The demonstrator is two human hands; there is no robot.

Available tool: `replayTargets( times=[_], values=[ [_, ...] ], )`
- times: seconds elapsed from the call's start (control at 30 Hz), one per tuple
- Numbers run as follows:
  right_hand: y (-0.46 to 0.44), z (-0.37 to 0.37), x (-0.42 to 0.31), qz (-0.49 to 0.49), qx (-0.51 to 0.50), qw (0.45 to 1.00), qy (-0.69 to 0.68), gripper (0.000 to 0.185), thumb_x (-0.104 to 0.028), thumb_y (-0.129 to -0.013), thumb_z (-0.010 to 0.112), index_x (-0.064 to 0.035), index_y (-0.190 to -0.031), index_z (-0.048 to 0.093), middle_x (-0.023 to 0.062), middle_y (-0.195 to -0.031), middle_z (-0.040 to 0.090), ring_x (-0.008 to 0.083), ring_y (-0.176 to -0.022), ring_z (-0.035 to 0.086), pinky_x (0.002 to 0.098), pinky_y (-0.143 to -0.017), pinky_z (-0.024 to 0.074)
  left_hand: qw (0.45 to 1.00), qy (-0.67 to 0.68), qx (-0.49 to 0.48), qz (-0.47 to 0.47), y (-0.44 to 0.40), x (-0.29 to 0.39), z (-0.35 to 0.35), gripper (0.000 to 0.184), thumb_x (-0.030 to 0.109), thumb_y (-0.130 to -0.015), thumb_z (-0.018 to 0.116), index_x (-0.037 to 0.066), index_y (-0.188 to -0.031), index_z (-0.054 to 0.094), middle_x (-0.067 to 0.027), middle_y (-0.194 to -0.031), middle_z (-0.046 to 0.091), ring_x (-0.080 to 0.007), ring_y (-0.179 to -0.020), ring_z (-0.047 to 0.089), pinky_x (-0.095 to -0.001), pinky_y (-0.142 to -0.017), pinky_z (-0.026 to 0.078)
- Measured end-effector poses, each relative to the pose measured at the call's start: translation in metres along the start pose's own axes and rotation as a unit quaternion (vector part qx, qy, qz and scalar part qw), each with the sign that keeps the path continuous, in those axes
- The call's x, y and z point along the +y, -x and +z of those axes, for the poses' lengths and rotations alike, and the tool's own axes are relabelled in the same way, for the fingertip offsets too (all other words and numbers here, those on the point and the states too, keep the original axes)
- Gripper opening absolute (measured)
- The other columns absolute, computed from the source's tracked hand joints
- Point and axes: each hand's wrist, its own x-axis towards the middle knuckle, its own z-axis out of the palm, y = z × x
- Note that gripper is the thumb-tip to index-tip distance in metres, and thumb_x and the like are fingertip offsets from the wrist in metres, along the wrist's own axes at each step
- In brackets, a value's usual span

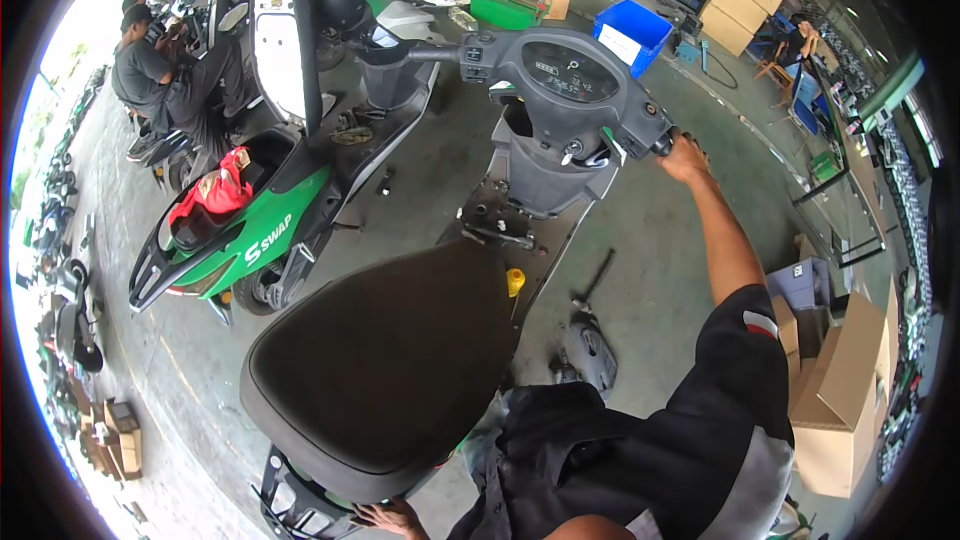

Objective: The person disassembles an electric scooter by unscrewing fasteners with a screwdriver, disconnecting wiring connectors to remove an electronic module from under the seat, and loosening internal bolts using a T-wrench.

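A scooter with a dark seat stands in front of me, its dashboard lit with digits. My right hand is closed around the right handlebar grip, which it mostly hides. Low in the view, my left hand lies at the scooter's tail, fingers spread against the edge of the rear grab rail, just below the seat. Small loose parts and a yellow-handled tool are on the footboard side of the seat.
A green scooter with a red cloth in its open seat compartment stands left. A grey part lies on the floor at right. A cardboard box is near my right elbow. People sit farther back; a blue bin stands ahead.
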Motion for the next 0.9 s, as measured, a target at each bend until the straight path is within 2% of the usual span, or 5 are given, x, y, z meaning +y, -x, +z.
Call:
replayTargets(
  times=[0.23, 0.3, 0.6, 0.83, 0.9],
  values=[
    [-0.011, -0.005, 0.009, -0.006, -0.063, 0.996, -0.07, 0.099, -0.039, -0.068, 0.082, -0.0087, -0.151, 0.038, 0.0197, -0.148, 0.05, 0.0372, -0.138, 0.046, 0.0476, -0.113, 0.0402, 1.0, -0.003, 0.013, 0.014, 0.001, -0.006, 0.007, 0.052, 0.042, -0.093, 0.052, 0.005, -0.13, 0.057, -0.0223, -0.143, 0.05, -0.039, -0.139, 0.04, -0.0647, -0.12, 0.011],
    [-0.019, -0.004, 0.014, -0.039, -0.115, 0.985, -0.122, 0.107, -0.04, -0.065, 0.083, -0.0052, -0.153, 0.034, 0.0217, -0.15, 0.047, 0.0371, -0.141, 0.043, 0.0461, -0.114, 0.0389, 1.0, -0.007, -0.002, -0.007, -0.001, -0.004, 0.006, 0.051, 0.04, -0.092, 0.053, 0.005, -0.129, 0.058, -0.0218, -0.141, 0.052, -0.0388, -0.139, 0.041, -0.0645, -0.12, 0.012],
    [-0.035, 0.003, 0.024, -0.057, -0.142, 0.981, -0.122, 0.127, -0.044, -0.06, 0.084, 0.0065, -0.156, 0.019, 0.0276, -0.157, 0.035, 0.0367, -0.147, 0.035, 0.0425, -0.12, 0.0316, 1.0, -0.013, 0.011, 0.016, -0.001, -0.003, 0.004, 0.05, 0.038, -0.091, 0.054, 0.003, -0.126, 0.058, -0.0209, -0.135, 0.056, -0.0383, -0.136, 0.043, -0.0643, -0.12, 0.013],
    [-0.038, 0.0, 0.021, -0.054, -0.148, 0.981, -0.11, 0.12, -0.042, -0.062, 0.085, 0.0028, -0.155, 0.024, 0.0309, -0.152, 0.039, 0.039, -0.144, 0.037, 0.042, -0.117, 0.0336, 0.999, -0.014, 0.035, 0.018, 0.0, 0.0, 0.005, 0.048, 0.037, -0.091, 0.053, 0.002, -0.125, 0.058, -0.0207, -0.133, 0.056, -0.0383, -0.134, 0.044, -0.0641, -0.12, 0.013],
    [-0.036, 0.003, 0.02, -0.062, -0.142, 0.982, -0.111, 0.111, -0.038, -0.064, 0.083, 0.002, -0.153, 0.03, 0.027, -0.15, 0.044, 0.0392, -0.141, 0.042, 0.0422, -0.115, 0.0362, 0.999, -0.015, 0.027, 0.017, -0.001, -0.001, 0.004, 0.049, 0.039, -0.092, 0.052, 0.002, -0.125, 0.058, -0.0206, -0.133, 0.057, -0.0384, -0.134, 0.045, -0.064, -0.12, 0.013]
  ],
)
